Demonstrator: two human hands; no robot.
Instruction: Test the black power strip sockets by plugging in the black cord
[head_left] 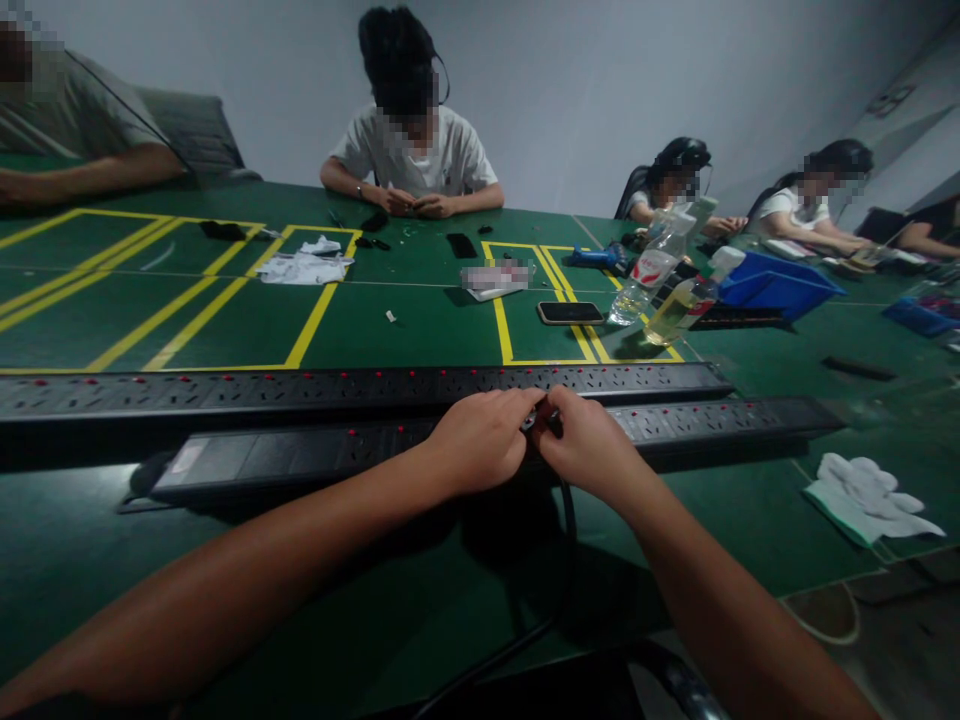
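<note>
Two long black power strips lie across the green table in front of me; the near strip (300, 455) sits just below the far strip (375, 385). My left hand (480, 440) and my right hand (589, 445) meet over the near strip, fingers curled and pinched together on a small dark part (541, 420) that is mostly hidden. A black cable (566, 540) drops from under my hands toward the table's near edge.
A phone (570, 312), two plastic bottles (649, 275), a blue bin (776, 285) and a blue tool (596, 258) sit beyond the strips. White gloves (870, 490) lie at right. Papers (304, 265) lie at mid-left. Several people sit at the far side.
</note>
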